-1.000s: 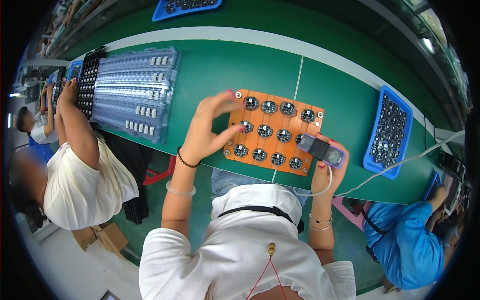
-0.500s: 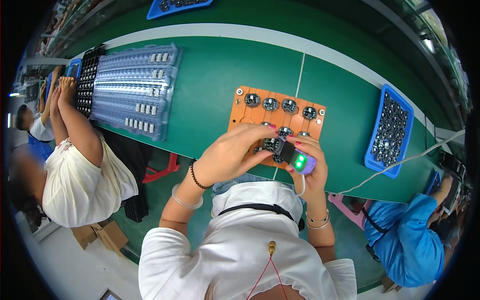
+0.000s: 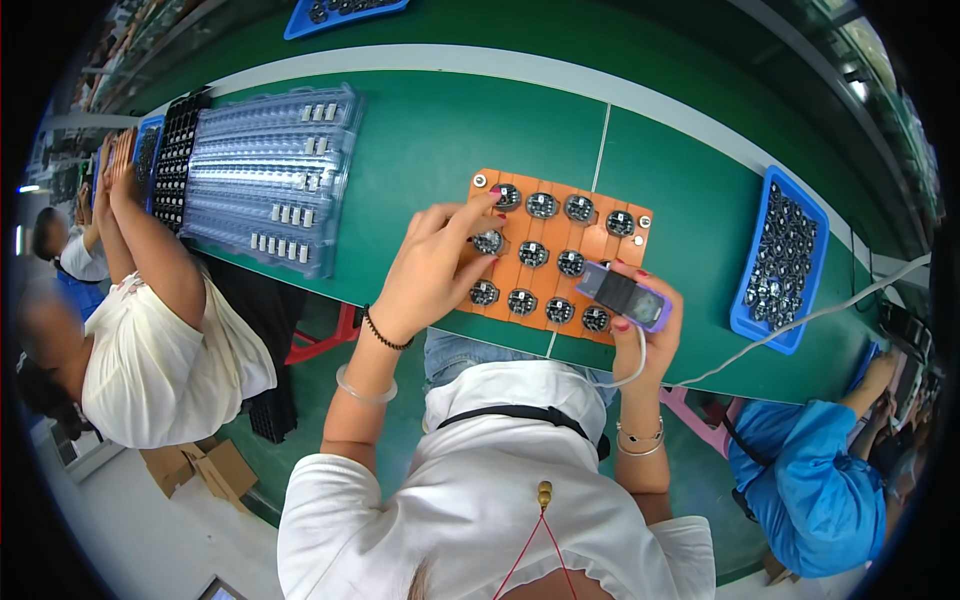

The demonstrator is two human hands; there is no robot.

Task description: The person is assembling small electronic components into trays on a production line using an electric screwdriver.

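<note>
My left hand (image 3: pixel 432 265) is over the left side of an orange fixture plate (image 3: pixel 625 183), fingers apart. Between its thumb and fingers, a round black circuit module (image 3: pixel 487 242) sits in the plate's left column. The index fingertip is close to the upper-left module (image 3: pixel 507 197). Several more modules, such as one in the middle row (image 3: pixel 533 254), fill the plate. My right hand (image 3: pixel 650 325) is closed around a small purple handheld tester (image 3: pixel 630 297) with a dark face and a white cable (image 3: pixel 640 365). The tester's dark end reaches over the plate's right side, partly hiding a module.
At right, a blue tray (image 3: pixel 735 318) holds many modules. Clear plastic trays (image 3: pixel 230 165) with small metallic parts lie at left, beside a black tray (image 3: pixel 177 150). Another blue tray (image 3: pixel 290 28) is at the far edge. People sit at left and right; a white cord (image 3: pixel 770 340) crosses the right side.
My left hand has moved left, from the tester to the plate's left column, its fingers opened around a module. The tester has shifted right, and its green lights no longer show.
</note>
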